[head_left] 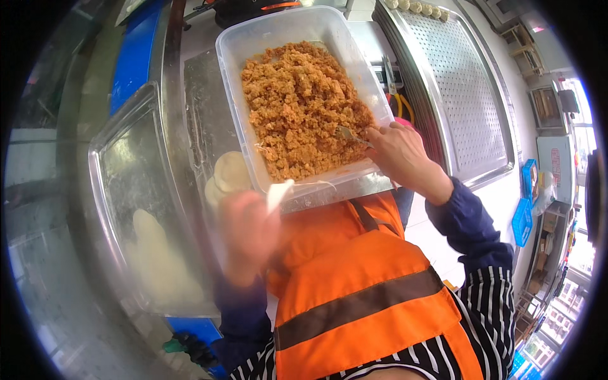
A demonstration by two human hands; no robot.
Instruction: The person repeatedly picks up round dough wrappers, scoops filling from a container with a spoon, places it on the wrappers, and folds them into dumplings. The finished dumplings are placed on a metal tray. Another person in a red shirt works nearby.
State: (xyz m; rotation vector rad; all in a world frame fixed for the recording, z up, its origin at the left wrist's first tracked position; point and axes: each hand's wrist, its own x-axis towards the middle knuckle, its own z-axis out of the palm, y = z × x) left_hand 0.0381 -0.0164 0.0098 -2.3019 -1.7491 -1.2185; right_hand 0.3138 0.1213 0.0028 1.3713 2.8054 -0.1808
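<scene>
A translucent plastic tub (227, 61) holds a heap of crumbly orange-brown filling (299, 104). My right hand (399, 149) grips a metal fork (350, 136) at the tub's near right corner, its tines touching the filling. Blurred by motion, my left hand (249, 228) is at the tub's near left corner, with a thin white piece that looks like a dough wrapper (279, 194) in its fingers. Just beyond that hand, round dough wrappers (232, 171) lie overlapping on the worktop (202, 104).
On the left, a metal tray (126, 175) holds pale dough pieces (156, 256). Stacked perforated metal trays (456, 85) stand at right, several small buns (415, 6) along the top one's far edge. Scissors (394, 90) with yellow-and-red handles lie between tub and trays, by a scale (380, 73).
</scene>
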